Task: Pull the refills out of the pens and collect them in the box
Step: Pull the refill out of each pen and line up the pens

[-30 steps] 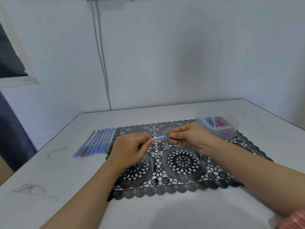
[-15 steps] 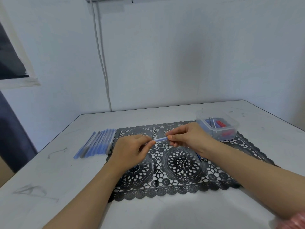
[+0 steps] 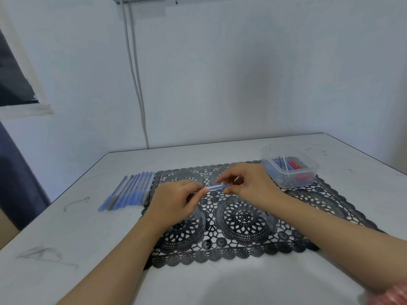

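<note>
Both hands hold one blue pen (image 3: 217,187) level above the black lace mat (image 3: 242,219). My left hand (image 3: 174,202) grips its left end, with most of that end hidden in the fingers. My right hand (image 3: 248,183) pinches the right end between thumb and fingertips. A row of several blue pens (image 3: 130,192) lies on the table left of the mat. The clear plastic box (image 3: 290,172) stands at the mat's far right corner, holding thin refills and red and blue pieces.
The white table (image 3: 77,238) meets the wall at the back, and its left edge drops off near a dark curtain. Two cables (image 3: 136,84) run down the wall behind. Pencil scribbles mark the tabletop at the left.
The hands have stayed on the pen above the mat. My right hand's fingers have shifted slightly at the pen's right end. The rest has not moved.
</note>
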A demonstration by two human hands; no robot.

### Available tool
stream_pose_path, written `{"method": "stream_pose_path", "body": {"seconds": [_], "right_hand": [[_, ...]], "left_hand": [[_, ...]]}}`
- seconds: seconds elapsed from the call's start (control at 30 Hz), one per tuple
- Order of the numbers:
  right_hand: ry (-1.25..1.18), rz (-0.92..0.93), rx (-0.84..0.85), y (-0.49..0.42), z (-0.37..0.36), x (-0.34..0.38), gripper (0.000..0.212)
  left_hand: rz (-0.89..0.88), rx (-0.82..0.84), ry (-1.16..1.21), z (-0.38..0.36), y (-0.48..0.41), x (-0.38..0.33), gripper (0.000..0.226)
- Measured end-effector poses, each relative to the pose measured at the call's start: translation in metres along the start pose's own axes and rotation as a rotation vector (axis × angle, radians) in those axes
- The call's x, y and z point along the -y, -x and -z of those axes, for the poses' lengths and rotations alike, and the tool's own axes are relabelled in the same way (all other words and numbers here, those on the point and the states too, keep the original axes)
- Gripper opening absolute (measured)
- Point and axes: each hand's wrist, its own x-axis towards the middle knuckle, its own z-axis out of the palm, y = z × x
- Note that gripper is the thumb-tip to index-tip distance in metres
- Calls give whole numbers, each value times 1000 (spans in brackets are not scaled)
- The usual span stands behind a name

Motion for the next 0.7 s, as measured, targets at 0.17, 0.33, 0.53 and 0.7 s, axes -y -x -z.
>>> {"method": "stream_pose_path", "body": {"seconds": [0.17, 0.33, 0.53, 0.7], "right_hand": [[63, 94, -10, 1, -2, -5, 26], [72, 83, 31, 0, -5, -9, 26], [145, 91, 22, 0, -7, -13, 30], [413, 214, -60, 2, -6, -16, 17]], "left_hand": [[6, -6, 6, 1, 0, 0, 31], [-1, -14, -1, 2, 0, 0, 31], [20, -12, -15, 1, 0, 1, 32], [8, -13, -22, 1, 0, 1, 33]]}}
